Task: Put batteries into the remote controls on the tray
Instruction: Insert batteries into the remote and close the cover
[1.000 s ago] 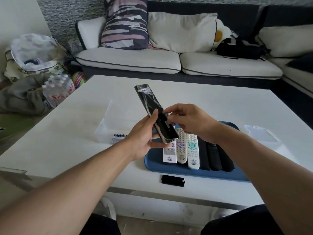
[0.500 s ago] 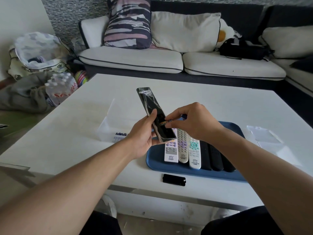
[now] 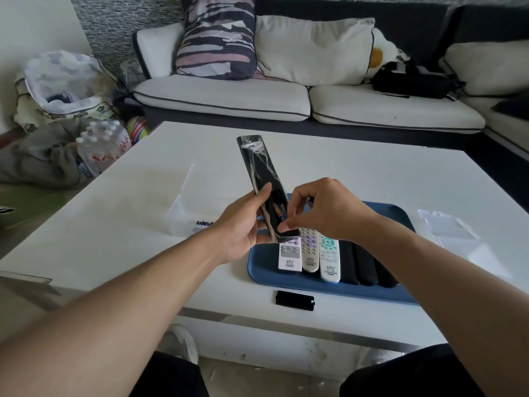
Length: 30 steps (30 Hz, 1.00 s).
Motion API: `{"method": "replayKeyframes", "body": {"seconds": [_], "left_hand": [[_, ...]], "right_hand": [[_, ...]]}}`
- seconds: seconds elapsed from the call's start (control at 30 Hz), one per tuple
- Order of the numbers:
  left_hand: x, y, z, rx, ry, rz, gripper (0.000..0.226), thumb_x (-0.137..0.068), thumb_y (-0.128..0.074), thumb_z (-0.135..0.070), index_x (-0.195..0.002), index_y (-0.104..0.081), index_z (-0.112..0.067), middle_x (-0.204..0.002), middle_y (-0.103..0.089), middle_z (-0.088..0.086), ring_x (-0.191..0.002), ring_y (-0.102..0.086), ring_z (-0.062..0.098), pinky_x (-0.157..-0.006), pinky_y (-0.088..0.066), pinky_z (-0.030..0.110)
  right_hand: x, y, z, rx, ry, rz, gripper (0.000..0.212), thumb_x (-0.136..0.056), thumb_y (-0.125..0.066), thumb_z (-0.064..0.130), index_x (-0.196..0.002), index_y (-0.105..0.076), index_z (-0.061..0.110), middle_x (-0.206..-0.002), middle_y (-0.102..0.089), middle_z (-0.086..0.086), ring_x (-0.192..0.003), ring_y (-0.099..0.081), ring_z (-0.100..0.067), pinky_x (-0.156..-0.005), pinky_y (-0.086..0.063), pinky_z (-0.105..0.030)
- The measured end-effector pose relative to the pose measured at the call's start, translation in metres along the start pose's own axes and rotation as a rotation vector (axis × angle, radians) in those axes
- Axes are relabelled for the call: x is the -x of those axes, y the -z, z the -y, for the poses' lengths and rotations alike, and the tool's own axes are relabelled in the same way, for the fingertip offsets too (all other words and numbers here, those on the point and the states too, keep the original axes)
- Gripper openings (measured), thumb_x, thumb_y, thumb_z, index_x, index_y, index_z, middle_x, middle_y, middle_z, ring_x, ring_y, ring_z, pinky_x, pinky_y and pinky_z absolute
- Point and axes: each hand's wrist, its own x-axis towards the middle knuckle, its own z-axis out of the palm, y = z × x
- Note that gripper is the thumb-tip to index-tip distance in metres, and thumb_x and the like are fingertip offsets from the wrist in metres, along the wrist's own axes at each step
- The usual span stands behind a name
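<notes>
- Left hand [image 3: 243, 227], mid frame: wrapped round the lower part of a long black remote [image 3: 262, 179], back side up, far end tilted toward the sofa.
- Right hand [image 3: 320, 210], just right of it: fingertips curled down into the open battery slot, pressing a battery [image 3: 279, 209] in. Only a bit of colour showing there, so hard to tell if seated all the way.
- Blue tray [image 3: 400, 293], lower right of middle: three pale remotes [image 3: 310, 253] and some black ones [image 3: 363, 265] side by side, under the hands.
- Black cover [image 3: 294, 300] flat on the table, just below the tray's near edge.
- Clear box [image 3: 183, 216] with more batteries [image 3: 204, 224], left of the hands.
- Could go wrong: battery in the wrong way round, if ends not checked.
- Could pop back out, if the spring pushes and the fingers let go too soon.
- Remote could slip, with shiny plastic wrap round it.
- Cover near the table edge, easy to knock off with an arm.
</notes>
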Motion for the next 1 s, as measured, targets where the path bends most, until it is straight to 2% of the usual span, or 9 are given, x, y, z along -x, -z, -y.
{"method": "replayKeyframes", "body": {"seconds": [0.13, 0.27, 0.4, 0.5, 0.57, 0.63, 0.8, 0.9, 1.0], "left_hand": [[-0.001, 0.002, 0.000, 0.004, -0.011, 0.001, 0.038, -0.101, -0.054, -0.040, -0.122, -0.065, -0.011, -0.093, -0.075, 0.008, -0.082, -0.071, 0.024, -0.076, -0.062, 0.049], [-0.003, 0.003, 0.001, 0.009, -0.013, -0.014, 0.034, -0.102, -0.055, -0.037, -0.120, -0.065, -0.011, -0.095, -0.074, 0.009, -0.084, -0.071, 0.027, -0.083, -0.060, 0.054], [-0.003, 0.004, 0.002, -0.029, -0.014, -0.005, 0.017, -0.101, -0.058, -0.021, -0.114, -0.066, -0.013, -0.093, -0.071, 0.009, -0.081, -0.068, 0.025, -0.085, -0.058, 0.055], [-0.001, 0.003, 0.002, -0.088, -0.019, 0.020, 0.015, -0.099, -0.057, -0.013, -0.110, -0.067, -0.014, -0.091, -0.071, 0.009, -0.076, -0.068, 0.024, -0.078, -0.058, 0.048], [0.000, 0.003, 0.002, -0.119, -0.033, 0.032, 0.018, -0.099, -0.057, -0.010, -0.113, -0.068, -0.011, -0.092, -0.071, 0.010, -0.074, -0.068, 0.024, -0.070, -0.059, 0.044], [0.000, 0.003, 0.003, -0.132, -0.048, 0.037, 0.023, -0.099, -0.057, -0.009, -0.120, -0.065, -0.010, -0.089, -0.072, 0.010, -0.072, -0.070, 0.024, -0.066, -0.061, 0.043], [0.001, 0.002, 0.004, -0.196, -0.081, 0.063, 0.029, -0.102, -0.056, -0.011, -0.130, -0.054, -0.015, -0.086, -0.074, 0.005, -0.072, -0.071, 0.023, -0.063, -0.059, 0.040], [0.002, 0.002, 0.005, -0.241, -0.090, 0.078, 0.029, -0.102, -0.055, -0.012, -0.131, -0.052, -0.016, -0.090, -0.074, 0.007, -0.076, -0.072, 0.023, -0.063, -0.059, 0.039], [0.003, 0.000, 0.006, -0.265, -0.095, 0.080, 0.030, -0.102, -0.055, -0.011, -0.132, -0.052, -0.016, -0.102, -0.074, 0.012, -0.080, -0.073, 0.025, -0.063, -0.059, 0.038]], "right_hand": [[-0.001, 0.000, 0.000, 0.144, 0.024, 0.043, 0.023, -0.075, -0.081, 0.050, -0.075, -0.073, 0.030, -0.075, -0.064, 0.002, -0.056, -0.046, -0.006, -0.049, -0.036, -0.013], [0.000, 0.004, 0.007, 0.321, 0.058, 0.093, 0.025, -0.086, -0.068, 0.055, -0.087, -0.073, 0.031, -0.079, -0.066, 0.008, -0.071, -0.061, -0.011, -0.062, -0.046, -0.025], [0.000, 0.005, 0.014, 0.424, 0.065, 0.134, 0.024, -0.088, -0.063, 0.057, -0.091, -0.070, 0.034, -0.084, -0.063, 0.012, -0.076, -0.063, -0.013, -0.066, -0.049, -0.029], [0.000, 0.003, 0.012, 0.345, 0.042, 0.113, 0.022, -0.077, -0.077, 0.057, -0.086, -0.071, 0.038, -0.072, -0.056, 0.016, -0.066, -0.061, -0.012, -0.055, -0.042, -0.022], [0.000, 0.002, 0.009, 0.226, 0.001, 0.095, 0.021, -0.068, -0.086, 0.053, -0.079, -0.074, 0.038, -0.055, -0.053, 0.018, -0.053, -0.053, -0.011, -0.045, -0.035, -0.014], [0.000, 0.002, 0.007, 0.146, -0.034, 0.096, 0.019, -0.065, -0.089, 0.049, -0.073, -0.076, 0.038, -0.045, -0.049, 0.017, -0.047, -0.047, -0.013, -0.039, -0.031, -0.012], [-0.002, -0.001, 0.006, 0.173, -0.073, 0.108, 0.010, -0.069, -0.086, 0.049, -0.072, -0.077, 0.045, -0.057, -0.063, 0.006, -0.051, -0.054, -0.015, -0.046, -0.037, -0.020], [0.000, -0.001, 0.006, 0.183, -0.084, 0.148, 0.007, -0.075, -0.084, 0.043, -0.075, -0.078, 0.045, -0.050, -0.059, 0.014, -0.049, -0.051, -0.011, -0.045, -0.037, -0.019], [0.001, 0.001, 0.004, 0.108, -0.081, 0.112, 0.013, -0.068, -0.090, 0.040, -0.069, -0.078, 0.037, -0.046, -0.053, 0.018, -0.045, -0.048, -0.008, -0.041, -0.034, -0.014]]}}
